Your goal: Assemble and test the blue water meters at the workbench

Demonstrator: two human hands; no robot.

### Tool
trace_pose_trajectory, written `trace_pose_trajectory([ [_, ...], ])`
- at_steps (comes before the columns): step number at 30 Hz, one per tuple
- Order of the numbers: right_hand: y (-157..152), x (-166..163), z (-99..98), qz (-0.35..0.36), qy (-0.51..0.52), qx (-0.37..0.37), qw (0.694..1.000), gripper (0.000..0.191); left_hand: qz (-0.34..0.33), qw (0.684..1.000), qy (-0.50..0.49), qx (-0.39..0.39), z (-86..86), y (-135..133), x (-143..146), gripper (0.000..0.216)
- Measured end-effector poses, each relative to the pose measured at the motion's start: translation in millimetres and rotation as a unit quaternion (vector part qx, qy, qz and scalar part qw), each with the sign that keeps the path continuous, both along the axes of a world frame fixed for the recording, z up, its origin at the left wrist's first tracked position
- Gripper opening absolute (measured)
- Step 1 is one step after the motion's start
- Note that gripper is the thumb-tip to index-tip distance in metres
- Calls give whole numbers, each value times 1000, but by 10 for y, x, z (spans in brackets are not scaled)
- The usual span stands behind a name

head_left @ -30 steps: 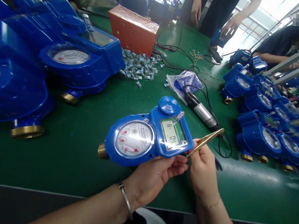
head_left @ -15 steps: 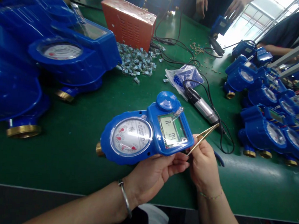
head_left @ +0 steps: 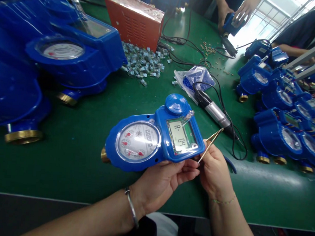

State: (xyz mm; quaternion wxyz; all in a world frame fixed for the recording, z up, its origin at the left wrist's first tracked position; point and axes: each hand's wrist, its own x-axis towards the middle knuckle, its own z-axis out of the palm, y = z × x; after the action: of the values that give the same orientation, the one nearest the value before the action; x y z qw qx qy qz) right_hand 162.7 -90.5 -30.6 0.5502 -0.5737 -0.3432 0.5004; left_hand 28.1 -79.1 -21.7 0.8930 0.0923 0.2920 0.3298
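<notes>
My left hand (head_left: pixel 162 181) grips a blue water meter (head_left: pixel 151 138) from below, holding it just above the green table (head_left: pixel 78 156). The meter shows a round white dial on the left and a small LCD screen reading "A- 04" on the right. My right hand (head_left: pixel 215 168) pinches brass tweezers (head_left: pixel 211 143) at the meter's lower right corner, their free end pointing up and to the right.
Large blue meters (head_left: pixel 57 53) crowd the left; rows of smaller ones (head_left: pixel 280 131) fill the right. An orange box (head_left: pixel 133 20), a pile of metal clips (head_left: pixel 143 64), a plastic bag (head_left: pixel 193 79) and a corded tool (head_left: pixel 213 112) lie behind. Other people's hands (head_left: pixel 231 12) work at the far edge.
The tweezers have tilted steeper as my right hand shifted slightly left against the meter's corner. The meter has stayed almost still in my left hand.
</notes>
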Motion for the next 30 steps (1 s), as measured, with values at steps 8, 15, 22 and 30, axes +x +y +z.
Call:
trace_pose_trajectory([
  [8, -138, -28, 37, -81, -209, 97, 970, 23, -6, 1000, -4, -12, -40, 2, -2, 12],
  [15, -168, -61, 99, -65, -349, 177, 918, 16, -4, 1000, -9, -9, -51, -2, -7, 11],
  [22, -188, -42, 111, -41, -375, 207, 903, 17, 0, 1000, -3, -11, -47, -15, -28, 9],
  [30, -101, 57, 144, 30, -228, 82, 970, 23, 1, 1000, 4, -12, -14, 5, 3, 8],
])
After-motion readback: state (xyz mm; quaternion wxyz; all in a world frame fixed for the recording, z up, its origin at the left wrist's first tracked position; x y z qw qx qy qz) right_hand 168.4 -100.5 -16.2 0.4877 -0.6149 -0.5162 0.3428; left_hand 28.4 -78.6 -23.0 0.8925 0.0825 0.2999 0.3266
